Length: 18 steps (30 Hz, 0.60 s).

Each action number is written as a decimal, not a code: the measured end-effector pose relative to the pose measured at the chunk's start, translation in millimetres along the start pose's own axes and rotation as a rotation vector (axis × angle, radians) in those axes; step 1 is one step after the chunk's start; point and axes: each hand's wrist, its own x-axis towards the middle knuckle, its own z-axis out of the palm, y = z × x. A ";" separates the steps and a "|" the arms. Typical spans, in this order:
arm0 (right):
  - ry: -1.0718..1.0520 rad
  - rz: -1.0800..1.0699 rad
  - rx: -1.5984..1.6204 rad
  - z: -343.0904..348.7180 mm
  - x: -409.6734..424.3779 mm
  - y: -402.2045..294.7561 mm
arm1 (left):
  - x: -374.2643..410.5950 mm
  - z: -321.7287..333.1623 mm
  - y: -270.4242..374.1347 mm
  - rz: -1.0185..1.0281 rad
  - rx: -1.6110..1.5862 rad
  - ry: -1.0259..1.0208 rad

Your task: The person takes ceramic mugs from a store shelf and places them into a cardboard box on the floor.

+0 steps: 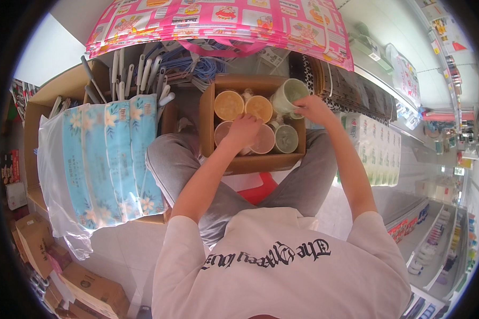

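Note:
An open cardboard box (263,163) stands between the person's knees with several cups in it. My right hand (313,111) grips the rim of a pale green cup (281,97), which leans at the box's back right corner. My left hand (245,129) rests over the pink cups at the front, its fingertips close to an orange cup (259,108); whether it grips anything is hidden. Another orange cup (228,104) stands at the back left. One pink cup (264,139) is partly under my left hand, and a second green cup (286,138) stands at the front right.
Blue floral tissue packs (113,159) in plastic lie at the left, beside a carton of long handles (143,73). Pink printed bags (223,20) are stacked beyond the box. White-green tissue packs (371,147) and shelves (435,239) stand at the right.

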 end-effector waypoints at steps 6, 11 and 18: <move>0.201 0.013 0.016 33.8 -12.3 8.5 | -1.1 5.0 0.5 -0.005 -0.003 0.037; 0.200 0.124 0.001 35.6 -16.5 14.8 | 1.9 17.1 -6.7 -0.026 0.099 0.029; 0.291 -0.042 -0.077 23.7 -21.6 7.5 | 5.2 9.0 -2.0 0.022 0.095 0.034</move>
